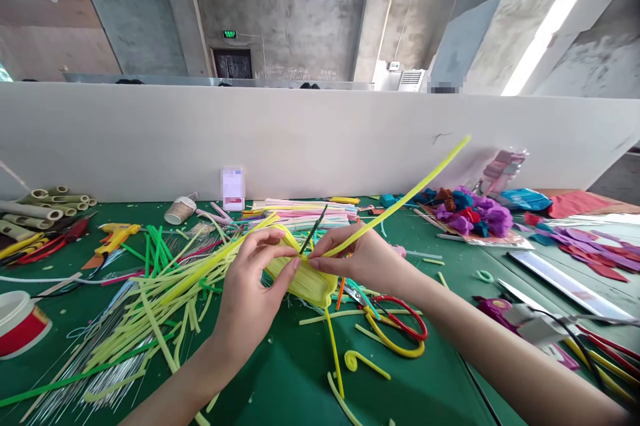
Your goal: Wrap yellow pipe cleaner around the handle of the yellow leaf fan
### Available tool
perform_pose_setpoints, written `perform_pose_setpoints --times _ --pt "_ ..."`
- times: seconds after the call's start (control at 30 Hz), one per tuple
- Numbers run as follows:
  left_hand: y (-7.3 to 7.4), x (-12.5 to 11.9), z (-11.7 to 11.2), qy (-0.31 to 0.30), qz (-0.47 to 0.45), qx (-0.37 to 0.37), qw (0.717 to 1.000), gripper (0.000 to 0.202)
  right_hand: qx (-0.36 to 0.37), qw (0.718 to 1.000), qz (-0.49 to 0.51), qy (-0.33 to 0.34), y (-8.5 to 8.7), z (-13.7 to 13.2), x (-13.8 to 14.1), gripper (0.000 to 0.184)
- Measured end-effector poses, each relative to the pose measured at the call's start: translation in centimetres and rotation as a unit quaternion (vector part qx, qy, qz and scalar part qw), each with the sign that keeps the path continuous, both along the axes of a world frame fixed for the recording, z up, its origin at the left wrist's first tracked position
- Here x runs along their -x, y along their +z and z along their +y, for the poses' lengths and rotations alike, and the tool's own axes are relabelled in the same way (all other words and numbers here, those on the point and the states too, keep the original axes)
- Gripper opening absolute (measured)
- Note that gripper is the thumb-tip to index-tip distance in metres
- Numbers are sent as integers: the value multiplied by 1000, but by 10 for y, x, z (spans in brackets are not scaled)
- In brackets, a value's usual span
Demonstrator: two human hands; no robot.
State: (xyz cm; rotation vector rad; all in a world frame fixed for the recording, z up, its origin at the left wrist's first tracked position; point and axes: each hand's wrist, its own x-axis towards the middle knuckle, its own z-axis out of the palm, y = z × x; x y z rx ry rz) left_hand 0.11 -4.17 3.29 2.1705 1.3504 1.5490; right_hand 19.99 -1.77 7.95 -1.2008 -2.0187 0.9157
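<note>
My left hand [250, 286] is closed, thumb and fingers pinching the edge of a flat yellow pipe-cleaner piece [313, 287] held above the table. From the right, my right hand [367, 259] pinches a long yellow pipe cleaner [425, 183], close to that edge; its free end slants up to the right. A thin dark green stem [315, 229] sticks up between the two hands. One yellow strand [334, 353] hangs from the bottom of the piece. Scissors [397, 326] with red and yellow handles lie just beyond and right of the piece.
Loose yellow-green pipe cleaners [165, 306] and thin wires [100, 373] cover the left side. A yellow glue gun [117, 237], bamboo tubes [37, 213] and a paper cup [23, 326] stand farther left. Purple fabric flowers [483, 213] and a power plug [543, 326] are right. A white partition [300, 146] closes the back.
</note>
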Motion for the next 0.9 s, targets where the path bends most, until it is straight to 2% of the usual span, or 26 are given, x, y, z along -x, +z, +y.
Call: perform_pose_setpoints --times 0.1,0.23,0.37,0.43,0.57,0.63,0.77,0.9 --pt "-3 -3 1 7 -82 94 992 16 -1 999 -42 6 8 1 0 15" --pt "-11 -8 1 -64 -229 245 940 26 29 997 -75 21 17 12 2 11" --pt "-15 -13 2 -57 -322 271 905 30 132 990 -24 48 18 27 5 7" --pt "-13 -14 4 -51 -338 280 897 31 141 989 -11 50 15 34 5 10" --pt "-10 -14 8 -55 -341 279 896 30 64 993 10 99 5 43 3 19" --pt "-10 -13 9 -59 -338 277 898 29 59 991 36 118 0 47 2 23" --pt "-9 -12 13 -62 -335 273 900 26 29 992 50 115 -7 52 3 21" --pt "-7 -10 16 -62 -330 270 903 27 -102 987 10 122 -9 53 4 11"
